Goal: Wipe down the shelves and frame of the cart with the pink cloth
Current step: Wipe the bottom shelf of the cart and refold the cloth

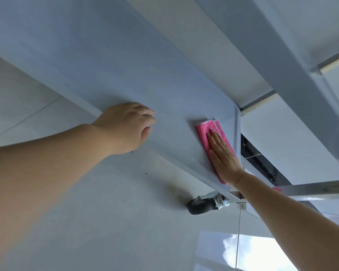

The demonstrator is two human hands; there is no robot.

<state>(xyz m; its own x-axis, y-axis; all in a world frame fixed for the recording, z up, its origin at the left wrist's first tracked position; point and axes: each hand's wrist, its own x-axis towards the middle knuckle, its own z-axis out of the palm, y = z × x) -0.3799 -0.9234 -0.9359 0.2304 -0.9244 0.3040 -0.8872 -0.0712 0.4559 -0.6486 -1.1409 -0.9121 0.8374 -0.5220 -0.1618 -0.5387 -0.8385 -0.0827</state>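
Observation:
The cart's lowest shelf (pixel 110 61) is a pale blue-grey tray with a raised rim, running from upper left to lower right. A folded pink cloth (pixel 204 130) lies flat on it near the right corner. My right hand (pixel 222 157) presses on the cloth with straight fingers, palm down. My left hand (pixel 128 126) rests on the shelf's near rim to the left, its fingers curled over the edge. A grey frame bar (pixel 294 79) of the cart crosses at the upper right.
A black caster wheel (pixel 202 206) with a metal bracket sits under the shelf's near corner. The floor is glossy light tile (pixel 106 222) with a bright window reflection at the lower right. A metal rail (pixel 317 189) runs at the right.

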